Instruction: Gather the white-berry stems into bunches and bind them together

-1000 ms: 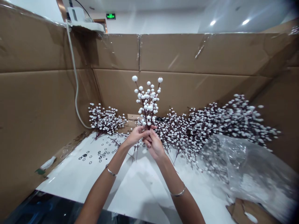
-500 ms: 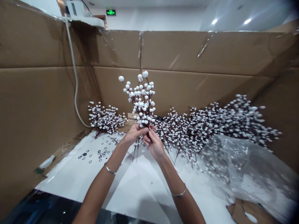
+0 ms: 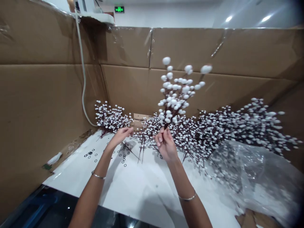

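My right hand (image 3: pixel 166 145) is closed round the stems at the base of an upright bunch of artificial white berry branches (image 3: pixel 174 101), held up above the table and leaning a little to the right. To its left, my left hand (image 3: pixel 122 135) is apart from the bunch with its fingers stretched to the right, nothing visible in them. Below that hand lie several small black rings (image 3: pixel 123 158) and a few thin dark stems on the white table surface (image 3: pixel 133 186). Beyond it is a smaller pile of white berry branches (image 3: pixel 110 117).
A large heap of berry branches (image 3: pixel 228 123) runs along the back and right. A clear plastic bag (image 3: pixel 256 167) covers its front right part. Cardboard walls (image 3: pixel 125 47) enclose the table. A white cable (image 3: pixel 83 72) hangs at the back left corner.
My left hand has let go of the bunch and moved left and slightly down. My right hand has carried the bunch to the right, tilting it rightward. The view has shifted slightly.
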### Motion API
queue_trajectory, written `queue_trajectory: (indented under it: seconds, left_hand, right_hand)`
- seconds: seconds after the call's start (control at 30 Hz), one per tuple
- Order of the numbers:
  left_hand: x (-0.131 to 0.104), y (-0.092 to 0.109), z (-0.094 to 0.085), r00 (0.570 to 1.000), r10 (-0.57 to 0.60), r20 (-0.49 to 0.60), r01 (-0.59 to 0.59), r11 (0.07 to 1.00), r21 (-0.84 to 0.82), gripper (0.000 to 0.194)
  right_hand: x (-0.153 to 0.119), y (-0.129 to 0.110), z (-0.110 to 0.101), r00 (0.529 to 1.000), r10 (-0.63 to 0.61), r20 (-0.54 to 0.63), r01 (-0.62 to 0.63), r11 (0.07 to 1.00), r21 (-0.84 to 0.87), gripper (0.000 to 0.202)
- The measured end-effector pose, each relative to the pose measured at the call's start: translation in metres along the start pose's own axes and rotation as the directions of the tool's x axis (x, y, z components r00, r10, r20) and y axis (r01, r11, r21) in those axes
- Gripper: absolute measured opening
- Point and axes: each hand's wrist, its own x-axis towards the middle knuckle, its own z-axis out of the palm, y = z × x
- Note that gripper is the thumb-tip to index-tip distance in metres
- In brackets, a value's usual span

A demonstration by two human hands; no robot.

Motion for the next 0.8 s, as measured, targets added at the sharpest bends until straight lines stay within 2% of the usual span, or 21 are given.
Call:
queue_trajectory:
  seconds: [0.03,0.1,0.2,0.33,0.47,0.67,0.8]
  left_hand:
    - [0.004,-0.018,-0.003,0.991,-0.115,-0.071,0.122,0.988,0.094,0.049]
    - [0.011,-0.05,-0.003,0.95,-0.263,-0.169,0.294,0.937,0.19,0.048]
    - [0.016,-0.079,0.008,0.916,-0.351,-0.196,0.39,0.893,0.223,0.047]
    - [0.02,-0.091,0.027,0.917,-0.374,-0.136,0.395,0.899,0.191,0.046]
    - [0.02,-0.102,0.033,0.926,-0.358,-0.118,0.368,0.927,0.07,0.041]
    - [-0.002,-0.125,0.018,0.939,-0.318,-0.133,0.287,0.934,-0.212,0.041]
    - [-0.029,-0.125,0.003,0.949,-0.299,-0.101,0.249,0.906,-0.341,0.047]
  right_hand:
    - [0.001,-0.005,-0.002,1.0,-0.023,-0.004,0.023,1.0,0.004,0.019]
    - [0.002,-0.012,-0.006,0.998,-0.064,-0.008,0.064,0.998,0.015,0.018]
    - [0.003,-0.017,-0.009,0.995,-0.096,-0.023,0.096,0.995,0.004,0.017]
    - [0.002,-0.019,-0.009,0.993,-0.108,-0.037,0.108,0.994,-0.004,0.015]
    - [0.001,-0.021,-0.01,0.992,-0.12,-0.034,0.121,0.992,0.022,0.015]
    - [0.002,-0.024,-0.013,0.991,-0.126,-0.041,0.128,0.991,0.042,0.015]
    - [0.002,-0.023,-0.011,0.992,-0.113,-0.048,0.115,0.993,0.04,0.014]
